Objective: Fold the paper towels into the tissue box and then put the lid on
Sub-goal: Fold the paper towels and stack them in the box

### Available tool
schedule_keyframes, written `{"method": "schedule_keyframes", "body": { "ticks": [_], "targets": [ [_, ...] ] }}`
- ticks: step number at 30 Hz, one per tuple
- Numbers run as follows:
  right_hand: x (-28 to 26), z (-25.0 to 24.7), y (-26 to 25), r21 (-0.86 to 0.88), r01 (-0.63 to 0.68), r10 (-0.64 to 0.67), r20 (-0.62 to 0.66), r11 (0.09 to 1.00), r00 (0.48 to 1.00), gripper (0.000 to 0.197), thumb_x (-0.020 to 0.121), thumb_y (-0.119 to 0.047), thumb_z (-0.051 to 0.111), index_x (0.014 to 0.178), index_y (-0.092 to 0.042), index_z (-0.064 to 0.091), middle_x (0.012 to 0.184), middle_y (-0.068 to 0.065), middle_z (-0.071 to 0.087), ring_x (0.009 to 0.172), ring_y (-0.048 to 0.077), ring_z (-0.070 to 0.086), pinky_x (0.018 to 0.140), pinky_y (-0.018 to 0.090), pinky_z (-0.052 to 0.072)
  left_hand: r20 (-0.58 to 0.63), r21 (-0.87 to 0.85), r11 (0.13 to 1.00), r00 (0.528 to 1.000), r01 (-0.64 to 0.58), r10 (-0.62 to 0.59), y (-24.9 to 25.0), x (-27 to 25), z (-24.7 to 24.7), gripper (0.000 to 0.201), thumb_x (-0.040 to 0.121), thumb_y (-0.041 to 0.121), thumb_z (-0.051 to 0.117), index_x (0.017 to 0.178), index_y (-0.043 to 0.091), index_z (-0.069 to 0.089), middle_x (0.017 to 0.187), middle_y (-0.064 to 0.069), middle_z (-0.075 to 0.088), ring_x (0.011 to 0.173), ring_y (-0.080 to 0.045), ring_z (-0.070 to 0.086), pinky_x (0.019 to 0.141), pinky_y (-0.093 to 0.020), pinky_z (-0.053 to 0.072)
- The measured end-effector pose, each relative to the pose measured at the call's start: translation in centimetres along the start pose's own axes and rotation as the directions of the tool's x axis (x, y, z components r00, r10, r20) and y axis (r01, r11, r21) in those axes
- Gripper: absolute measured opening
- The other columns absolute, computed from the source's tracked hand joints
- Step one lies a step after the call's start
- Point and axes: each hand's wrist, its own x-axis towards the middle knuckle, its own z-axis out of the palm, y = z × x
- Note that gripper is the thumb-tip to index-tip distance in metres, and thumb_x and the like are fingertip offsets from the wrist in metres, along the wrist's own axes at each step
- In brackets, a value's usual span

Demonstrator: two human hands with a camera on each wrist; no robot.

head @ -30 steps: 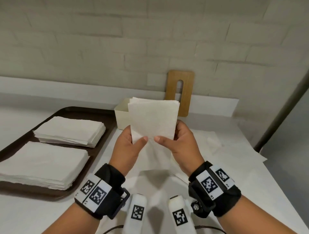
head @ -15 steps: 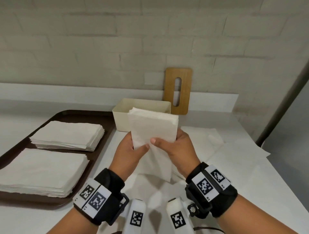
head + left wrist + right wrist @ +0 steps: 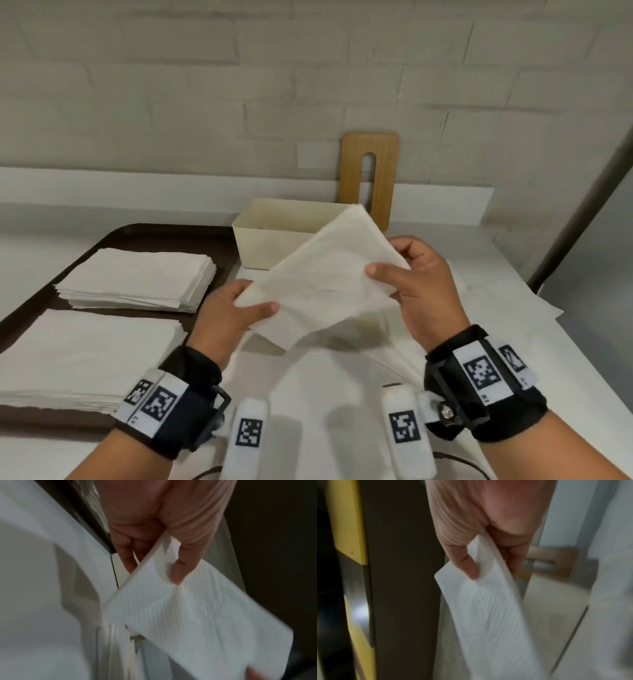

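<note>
A wad of folded white paper towels (image 3: 325,281) hangs tilted in the air in front of the open cream tissue box (image 3: 274,236). My left hand (image 3: 236,311) pinches its near left corner, thumb on top. My right hand (image 3: 421,284) pinches its right edge. The left wrist view shows my left hand (image 3: 154,555) holding the towels (image 3: 197,615) between thumb and fingers, and the right wrist view shows my right hand (image 3: 488,555) doing the same on the towels (image 3: 488,608). The wooden lid (image 3: 370,174) with a slot leans upright against the wall behind the box.
A dark brown tray (image 3: 137,236) at left carries two stacks of flat paper towels (image 3: 137,277) (image 3: 78,356). Loose white sheets (image 3: 496,308) lie on the table to the right and under my hands. The brick wall stands close behind.
The towel wad has turned from upright to tilted flat. My hands have spread apart, the right one rising toward the box and the left one dropping back.
</note>
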Motion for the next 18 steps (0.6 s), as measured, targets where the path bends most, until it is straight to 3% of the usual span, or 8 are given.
{"method": "schedule_keyframes", "body": {
  "ticks": [3, 5, 8, 10, 13, 16, 18],
  "targets": [
    [-0.8, -0.9, 1.3, -0.139, -0.094, 0.101, 0.04, 0.986, 0.994, 0.036, 0.068, 0.017, 0.067, 0.081, -0.016, 0.063, 0.084, 0.0, 0.073, 0.08, 0.022, 0.069, 0.074, 0.038, 0.055, -0.055, -0.248, 0.969, 0.998, 0.006, -0.02, 0.3, 0.3, -1.1, 0.037, 0.073, -0.001, 0.068, 0.108, 0.008, 0.061, 0.106, -0.011, 0.067, 0.097, -0.028, 0.064, 0.084, -0.044, 0.052],
    [-1.4, -0.8, 2.6, -0.218, -0.17, 0.181, 0.03, 0.961, 0.983, 0.041, 0.064, 0.017, 0.067, 0.085, -0.018, 0.064, 0.09, 0.006, 0.071, 0.085, 0.028, 0.068, 0.078, 0.043, 0.055, -0.018, -0.266, 0.964, 1.0, -0.007, 0.002, 0.3, 0.0, -1.1, 0.033, 0.075, -0.005, 0.064, 0.105, 0.009, 0.061, 0.099, -0.008, 0.069, 0.091, -0.025, 0.065, 0.078, -0.038, 0.053],
    [-2.1, -0.4, 4.3, -0.33, -0.285, 0.319, 0.053, 0.9, 0.946, 0.036, 0.053, 0.007, 0.065, 0.076, -0.019, 0.057, 0.076, 0.006, 0.06, 0.072, 0.026, 0.058, 0.06, 0.035, 0.047, 0.058, -0.092, 0.996, 0.998, 0.021, -0.016, -0.5, -0.2, -0.8, 0.036, 0.074, -0.02, 0.055, 0.082, 0.014, 0.058, 0.085, -0.006, 0.062, 0.08, -0.023, 0.058, 0.066, -0.029, 0.046],
    [-2.3, -0.3, 5.2, -0.419, -0.346, 0.401, 0.049, 0.84, 0.915, 0.036, 0.06, 0.009, 0.064, 0.08, -0.021, 0.057, 0.076, 0.006, 0.059, 0.069, 0.025, 0.056, 0.049, 0.028, 0.042, 0.102, 0.022, 0.999, 0.994, 0.042, -0.044, -1.1, -0.2, -0.6, 0.036, 0.07, -0.021, 0.056, 0.078, 0.014, 0.056, 0.08, -0.007, 0.057, 0.078, -0.023, 0.054, 0.064, -0.028, 0.043],
    [-2.4, -0.2, 5.4, -0.422, -0.327, 0.371, 0.024, 0.846, 0.928, 0.033, 0.064, 0.014, 0.063, 0.077, -0.017, 0.06, 0.073, 0.004, 0.06, 0.068, 0.022, 0.056, 0.055, 0.025, 0.043, 0.114, 0.066, 0.998, 0.993, 0.025, -0.032, -1.0, -0.5, -0.3, 0.023, 0.052, -0.001, 0.057, 0.071, 0.011, 0.054, 0.071, -0.007, 0.054, 0.072, -0.022, 0.051, 0.063, -0.027, 0.04],
    [-2.4, -0.1, 4.6, -0.316, -0.284, 0.306, 0.021, 0.905, 0.952, 0.028, 0.054, 0.006, 0.062, 0.06, -0.02, 0.054, 0.06, -0.004, 0.052, 0.056, 0.012, 0.049, 0.051, 0.02, 0.039, 0.043, 0.003, 1.0, 0.999, -0.011, 0.011, -0.5, -0.5, -0.5, 0.021, 0.049, 0.002, 0.054, 0.068, 0.011, 0.052, 0.068, -0.005, 0.052, 0.068, -0.019, 0.05, 0.064, -0.028, 0.04],
    [-2.4, -0.2, 4.3, -0.284, -0.277, 0.296, 0.026, 0.918, 0.955, 0.025, 0.051, 0.003, 0.059, 0.057, -0.02, 0.052, 0.058, -0.003, 0.048, 0.053, 0.012, 0.044, 0.048, 0.021, 0.035, 0.043, 0.039, 0.999, 0.999, 0.002, -0.003, -0.4, -0.4, -0.9, 0.024, 0.05, 0.002, 0.056, 0.072, 0.012, 0.054, 0.072, -0.006, 0.055, 0.073, -0.022, 0.053, 0.068, -0.029, 0.041]
  ]
}}
